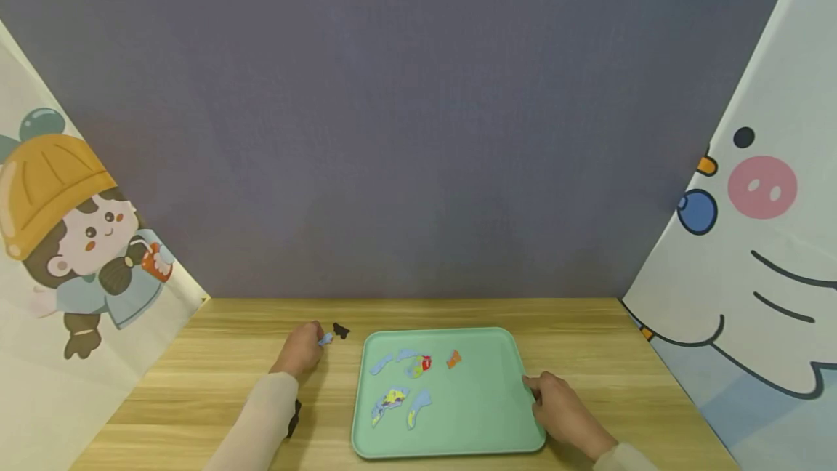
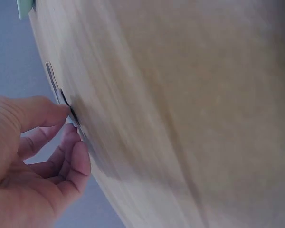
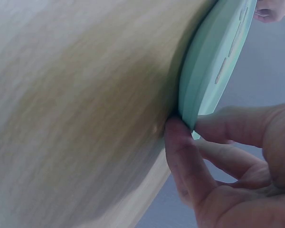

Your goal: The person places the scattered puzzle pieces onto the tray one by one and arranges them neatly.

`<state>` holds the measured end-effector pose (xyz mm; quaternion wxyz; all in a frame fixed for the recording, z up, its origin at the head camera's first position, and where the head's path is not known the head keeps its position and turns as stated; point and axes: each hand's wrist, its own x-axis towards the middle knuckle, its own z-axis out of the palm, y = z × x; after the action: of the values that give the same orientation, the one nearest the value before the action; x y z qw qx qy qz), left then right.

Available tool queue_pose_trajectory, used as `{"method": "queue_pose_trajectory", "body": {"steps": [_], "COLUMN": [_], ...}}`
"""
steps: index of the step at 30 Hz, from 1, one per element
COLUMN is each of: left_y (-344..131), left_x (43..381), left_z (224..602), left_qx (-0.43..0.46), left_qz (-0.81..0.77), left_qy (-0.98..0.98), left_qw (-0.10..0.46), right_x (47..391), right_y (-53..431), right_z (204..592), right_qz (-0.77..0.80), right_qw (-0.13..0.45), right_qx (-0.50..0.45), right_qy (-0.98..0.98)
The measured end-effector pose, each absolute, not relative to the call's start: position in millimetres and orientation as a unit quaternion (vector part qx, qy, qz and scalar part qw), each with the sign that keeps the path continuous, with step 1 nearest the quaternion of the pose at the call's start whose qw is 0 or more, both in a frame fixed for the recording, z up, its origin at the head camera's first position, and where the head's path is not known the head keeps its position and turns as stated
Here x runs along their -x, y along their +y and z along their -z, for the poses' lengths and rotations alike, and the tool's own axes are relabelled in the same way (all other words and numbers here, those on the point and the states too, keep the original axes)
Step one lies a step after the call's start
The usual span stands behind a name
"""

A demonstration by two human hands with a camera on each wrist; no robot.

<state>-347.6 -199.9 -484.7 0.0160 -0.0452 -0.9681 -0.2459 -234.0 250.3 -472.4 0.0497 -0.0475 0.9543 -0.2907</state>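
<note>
Left of the tray, my left hand (image 1: pixel 302 349) is low over the table, thumb and fingertips pinching a small light-blue flat piece (image 1: pixel 325 339), which looks like a jigsaw piece. The left wrist view shows that piece edge-on, mostly covered by the fingertips. My right hand (image 1: pixel 559 409) grips the right rim of a green tray (image 1: pixel 484 420). In the right wrist view its thumb is over the rim and a finger is under the outer wall. Inside the tray are several thin, irregular pieces, among them a light-blue and yellow one (image 1: pixel 394 397) and an orange one (image 1: pixel 454 359).
A dark irregular piece (image 1: pixel 341 331) lies on the wooden table just beyond the left hand. Another dark piece (image 1: pixel 294 419) shows partly from behind the left sleeve. A grey panel (image 1: pixel 418 166) stands at the back, with cartoon-printed panels on both sides.
</note>
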Motion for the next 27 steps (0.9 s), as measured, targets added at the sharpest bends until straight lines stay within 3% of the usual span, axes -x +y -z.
{"method": "queue_pose_trajectory", "body": {"steps": [11, 21, 27], "left_y": [-194.7, -149.8, -125.3], "left_x": [341.7, 324.4, 310.2], "left_z": [478.7, 457.2, 451.7], "left_qx": [0.074, 0.195, 0.242], "left_qz": [0.273, 0.247, 0.246], "left_qy": [-0.957, -0.936, -0.928], "left_qw": [0.064, 0.155, 0.142], "right_x": [235.2, 233.6, 233.0], "right_y": [250.9, 252.8, 252.1], "right_z": [474.0, 476.3, 475.5], "right_qz": [0.294, 0.303, 0.309], "right_qw": [0.056, 0.038, 0.042], "right_qx": [0.047, 0.055, 0.051], "right_qy": [0.953, 0.95, 0.949]}}
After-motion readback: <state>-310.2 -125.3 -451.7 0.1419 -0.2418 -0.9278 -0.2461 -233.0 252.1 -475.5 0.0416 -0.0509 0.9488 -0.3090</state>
